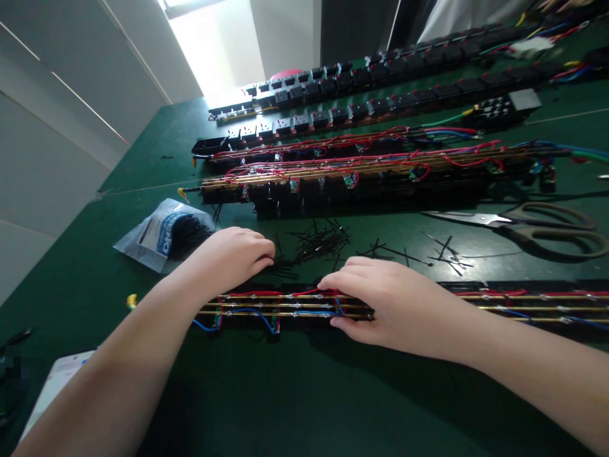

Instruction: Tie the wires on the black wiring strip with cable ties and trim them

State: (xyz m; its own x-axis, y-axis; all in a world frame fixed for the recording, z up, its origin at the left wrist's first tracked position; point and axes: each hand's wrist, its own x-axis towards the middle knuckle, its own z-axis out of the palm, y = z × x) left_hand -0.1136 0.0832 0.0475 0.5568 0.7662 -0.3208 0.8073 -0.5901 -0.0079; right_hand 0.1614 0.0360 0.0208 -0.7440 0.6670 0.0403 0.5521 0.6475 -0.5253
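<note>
A long black power strip (523,304) with brass rails and red and blue wires lies across the green table in front of me. My right hand (385,304) lies over it, fingers curled round the strip near a red wire. My left hand (233,257) rests just behind the strip's left end, fingers curled down on loose black cable ties (318,244); what its fingertips hold is hidden.
A plastic bag of cable ties (164,235) lies at the left. Scissors (528,225) lie at the right. Several more wired strips (361,168) fill the table's far half. A white device (59,381) sits at the near left edge.
</note>
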